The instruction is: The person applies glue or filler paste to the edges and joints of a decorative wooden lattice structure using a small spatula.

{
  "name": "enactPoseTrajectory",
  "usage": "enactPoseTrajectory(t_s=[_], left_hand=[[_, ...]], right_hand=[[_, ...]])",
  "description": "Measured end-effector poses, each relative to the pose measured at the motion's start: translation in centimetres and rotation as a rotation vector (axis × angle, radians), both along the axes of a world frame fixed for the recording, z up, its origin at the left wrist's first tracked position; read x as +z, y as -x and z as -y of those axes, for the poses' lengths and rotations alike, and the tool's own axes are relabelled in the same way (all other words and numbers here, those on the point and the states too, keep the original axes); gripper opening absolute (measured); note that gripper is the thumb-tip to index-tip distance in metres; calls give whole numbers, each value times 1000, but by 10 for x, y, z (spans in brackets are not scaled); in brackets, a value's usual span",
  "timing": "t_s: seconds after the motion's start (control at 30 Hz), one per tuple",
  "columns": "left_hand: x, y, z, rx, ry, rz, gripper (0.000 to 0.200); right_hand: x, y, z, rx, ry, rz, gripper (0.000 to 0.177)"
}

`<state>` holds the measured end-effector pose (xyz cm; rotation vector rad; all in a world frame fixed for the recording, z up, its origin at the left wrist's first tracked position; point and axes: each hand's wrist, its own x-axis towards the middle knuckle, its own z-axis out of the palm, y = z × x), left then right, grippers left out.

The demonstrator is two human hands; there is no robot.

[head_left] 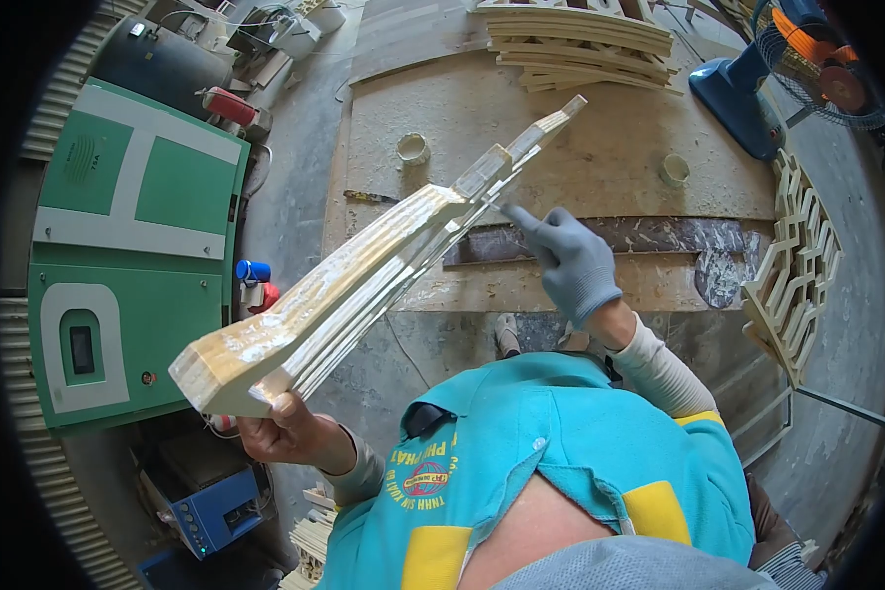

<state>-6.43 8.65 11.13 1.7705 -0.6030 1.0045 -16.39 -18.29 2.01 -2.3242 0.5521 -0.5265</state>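
A wooden lattice panel (339, 270), seen nearly edge-on and smeared with white paste, slants from lower left up over the worktable. My bare left hand (293, 435) is closed around its near lower end, thumb on the edge. My right hand (567, 258) wears a grey glove. Its index finger stretches toward the panel's upper part, the tip right at the side slats, while the other fingers curl loosely. No tool shows in the gloved hand.
On the paste-spattered worktable (560, 138) stand two small cups (413, 148) (675, 169). Stacked lattice panels (580, 44) lie at the back. Another lattice panel (793, 265) leans at right, below a fan (742, 98). A green machine (133, 256) stands left.
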Motion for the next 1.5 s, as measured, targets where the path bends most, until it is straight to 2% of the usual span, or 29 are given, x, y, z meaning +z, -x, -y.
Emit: enactPoseTrajectory(t_s=[0.1,0.2,0.3,0.4,0.5,0.7,0.8,0.9,1.0,1.03,1.13,1.23,1.43,1.5], left_hand=[[1,1,-3,-7,-24,-25,55],[-2,0,-4,8,-5,-35,55],[1,-1,2,0,6,-14,54],[-1,-2,-4,-13,1,-43,54],[-3,3,-11,9,34,-120,58],[-1,7,-7,11,31,-127,57],[-1,6,-6,9,40,-133,55],[3,5,0,-25,52,-150,51],[13,9,13,-20,59,-189,49],[14,9,16,-10,48,-189,46],[19,11,19,-12,30,-246,43],[29,12,35,-57,24,-212,41],[28,16,44,-87,29,-177,37],[30,17,44,-94,31,-188,36]], right_hand=[[-7,3,-5,150,-87,47,46],[-3,3,2,62,-159,41,47],[-5,3,8,201,-229,-20,49],[2,4,3,312,-390,107,49],[-5,4,6,218,-360,111,49],[-3,-5,-4,277,-362,-6,50],[-6,-5,1,398,-907,96,50],[-8,4,2,411,-765,123,56],[5,11,-10,298,-302,-34,64],[6,12,-13,301,-233,-15,68],[7,6,-20,270,-134,80,61],[0,-2,-25,247,-40,148,62],[13,-11,-41,124,231,-28,64],[19,-5,-41,174,213,24,64]])
